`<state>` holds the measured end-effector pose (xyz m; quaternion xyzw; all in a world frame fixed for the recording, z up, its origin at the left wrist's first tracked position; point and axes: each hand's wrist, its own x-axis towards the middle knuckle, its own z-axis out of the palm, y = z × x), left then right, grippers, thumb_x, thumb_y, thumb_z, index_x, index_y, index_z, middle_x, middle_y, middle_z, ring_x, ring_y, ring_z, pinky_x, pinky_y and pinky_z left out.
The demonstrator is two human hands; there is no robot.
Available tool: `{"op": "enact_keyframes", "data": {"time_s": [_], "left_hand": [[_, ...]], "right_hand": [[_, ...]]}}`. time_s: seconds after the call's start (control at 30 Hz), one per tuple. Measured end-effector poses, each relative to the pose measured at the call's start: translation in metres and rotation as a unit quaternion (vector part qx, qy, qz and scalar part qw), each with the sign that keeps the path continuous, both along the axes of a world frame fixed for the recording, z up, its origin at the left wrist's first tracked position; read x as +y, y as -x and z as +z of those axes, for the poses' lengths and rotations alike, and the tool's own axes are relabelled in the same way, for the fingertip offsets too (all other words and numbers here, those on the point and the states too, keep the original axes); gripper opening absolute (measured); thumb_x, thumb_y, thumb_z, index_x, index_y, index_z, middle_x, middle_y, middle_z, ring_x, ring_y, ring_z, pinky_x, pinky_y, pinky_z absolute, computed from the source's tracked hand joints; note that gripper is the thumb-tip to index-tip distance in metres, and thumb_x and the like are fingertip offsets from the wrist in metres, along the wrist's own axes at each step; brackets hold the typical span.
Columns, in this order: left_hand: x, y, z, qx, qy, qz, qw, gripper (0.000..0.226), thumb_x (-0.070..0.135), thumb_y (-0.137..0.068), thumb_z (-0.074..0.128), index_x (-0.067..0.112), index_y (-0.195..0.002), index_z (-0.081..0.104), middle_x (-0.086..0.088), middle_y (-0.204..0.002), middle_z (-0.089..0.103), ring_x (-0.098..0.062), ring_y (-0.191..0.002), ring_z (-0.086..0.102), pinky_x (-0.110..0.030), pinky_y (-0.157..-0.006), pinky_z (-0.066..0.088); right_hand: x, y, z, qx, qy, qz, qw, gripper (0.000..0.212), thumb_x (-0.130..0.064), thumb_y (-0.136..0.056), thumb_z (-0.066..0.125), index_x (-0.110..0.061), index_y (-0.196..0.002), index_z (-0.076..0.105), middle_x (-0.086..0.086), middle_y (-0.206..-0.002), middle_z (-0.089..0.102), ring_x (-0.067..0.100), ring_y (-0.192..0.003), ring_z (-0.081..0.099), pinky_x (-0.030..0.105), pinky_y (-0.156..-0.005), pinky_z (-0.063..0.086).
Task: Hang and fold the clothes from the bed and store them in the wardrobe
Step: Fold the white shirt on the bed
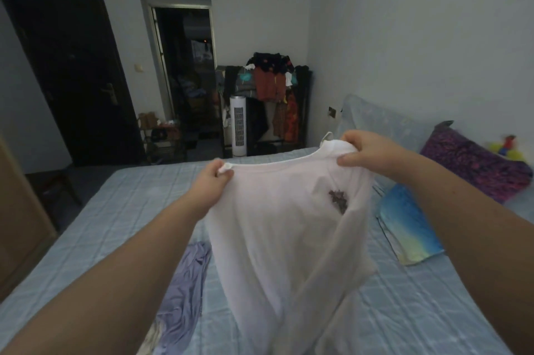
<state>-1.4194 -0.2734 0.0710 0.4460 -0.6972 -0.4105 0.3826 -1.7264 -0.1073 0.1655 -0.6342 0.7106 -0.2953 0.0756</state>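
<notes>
**Now: white shirt held up by its neckline over the bed**

Both hands are raised in front of the camera. The left hand (212, 178) pinches the left end of the neckline between thumb and curled fingers. The right hand (365, 152) grips the other end, thumb in front and fingers curled over the top edge of the fabric. A thin pale hook (326, 136), seemingly a hanger's, sticks up just behind the right hand.

The white shirt (277, 239) hangs between the hands, stretched at the collar, with a small dark print (338, 200) on its upper right. Its lower part drapes down to the bed (130, 204), which has a light blue checked cover. A lilac garment (185, 282) lies crumpled on the cover just left of the shirt. Right of the shirt sit a blue and yellow cushion (407, 230) and a purple pillow (474, 167). Beyond the bed stand a white tower fan (238, 125) and a rack loaded with clothes (274, 89).
</notes>
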Motion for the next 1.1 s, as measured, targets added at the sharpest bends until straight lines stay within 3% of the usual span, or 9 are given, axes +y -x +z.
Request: {"op": "enact_keyframes", "data": {"time_s": [0.17,0.37,0.5,0.6,0.7,0.77,0.83,0.93,1.1], "left_hand": [[-0.007,-0.035,0.047,-0.062,0.150,0.017,0.987,0.009,0.023,-0.095,0.060,0.016,-0.090,0.063,0.001,-0.086,0.062,-0.013,-0.080,0.055,-0.029,-0.064,0.041],[-0.012,-0.083,0.076,-0.263,0.212,-0.043,0.940,0.010,0.033,-0.090,0.069,0.037,-0.084,0.062,0.014,-0.089,0.062,-0.005,-0.083,0.057,-0.022,-0.065,0.040],[-0.020,-0.117,0.077,-0.391,0.187,-0.031,0.901,0.021,0.048,-0.092,0.062,0.034,-0.077,0.058,0.006,-0.084,0.061,-0.011,-0.076,0.056,-0.027,-0.060,0.038],[-0.026,-0.149,0.068,-0.443,0.132,-0.023,0.886,0.036,0.056,-0.095,0.052,0.024,-0.087,0.064,0.001,-0.089,0.064,-0.015,-0.080,0.058,-0.034,-0.068,0.046],[-0.017,-0.179,0.054,-0.413,0.095,0.003,0.906,0.046,0.060,-0.098,0.041,0.026,-0.117,0.065,0.001,-0.111,0.066,-0.021,-0.099,0.061,-0.040,-0.088,0.050],[-0.004,-0.197,0.042,-0.356,0.084,0.017,0.930,0.045,0.060,-0.099,0.038,0.032,-0.125,0.063,0.002,-0.115,0.065,-0.022,-0.105,0.061,-0.044,-0.096,0.048],[0.011,-0.211,0.033,-0.300,0.075,0.017,0.951,0.042,0.056,-0.100,0.039,0.025,-0.111,0.065,0.000,-0.109,0.066,-0.021,-0.098,0.061,-0.041,-0.090,0.049],[0.037,-0.226,0.033,-0.230,0.066,-0.005,0.971,0.034,0.050,-0.100,0.046,0.021,-0.093,0.062,-0.004,-0.093,0.062,-0.022,-0.087,0.061,-0.037,-0.076,0.047],[0.079,-0.238,0.055,-0.200,0.081,-0.040,0.976,0.017,0.034,-0.100,0.054,0.028,-0.086,0.060,-0.001,-0.090,0.062,-0.021,-0.085,0.060,-0.034,-0.073,0.046]], "right_hand": [[0.005,0.005,-0.010,-0.085,-0.086,0.066,0.990,0.015,-0.008,-0.087,0.068,-0.019,-0.096,0.070,-0.009,-0.086,0.072,0.000,-0.076,0.066,0.015,-0.064,0.052],[-0.015,0.006,-0.045,0.149,-0.115,-0.046,0.981,0.012,-0.020,-0.089,0.068,-0.018,-0.100,0.069,0.001,-0.098,0.068,0.020,-0.091,0.061,0.033,-0.078,0.048],[-0.031,-0.021,-0.059,0.074,-0.022,-0.096,0.992,0.009,-0.016,-0.095,0.057,-0.023,-0.090,0.061,0.005,-0.096,0.064,0.022,-0.083,0.054,0.031,-0.063,0.037],[-0.040,-0.054,-0.059,0.005,0.012,-0.089,0.996,0.019,-0.013,-0.099,0.048,-0.025,-0.085,0.053,0.006,-0.091,0.060,0.020,-0.076,0.052,0.031,-0.059,0.037],[-0.037,-0.084,-0.049,-0.010,0.014,-0.045,0.999,0.025,-0.008,-0.092,0.046,-0.029,-0.080,0.051,0.005,-0.087,0.059,0.022,-0.080,0.054,0.037,-0.069,0.044],[-0.027,-0.099,-0.042,-0.026,0.009,-0.009,1.000,0.014,-0.018,-0.080,0.050,-0.031,-0.080,0.051,0.007,-0.083,0.059,0.025,-0.077,0.057,0.038,-0.067,0.044],[-0.016,-0.109,-0.037,-0.016,0.001,0.016,1.000,0.008,-0.037,-0.073,0.047,-0.034,-0.080,0.049,0.006,-0.078,0.058,0.023,-0.070,0.056,0.036,-0.061,0.041],[-0.002,-0.112,-0.037,0.043,0.037,0.008,0.998,0.028,-0.059,-0.080,0.038,-0.032,-0.083,0.047,-0.003,-0.076,0.057,0.015,-0.070,0.055,0.034,-0.059,0.040],[0.031,-0.109,-0.049,0.212,0.219,-0.086,0.949,0.025,-0.045,-0.100,0.034,-0.025,-0.094,0.047,0.004,-0.078,0.057,0.031,-0.069,0.055,0.034,-0.061,0.038]]}}
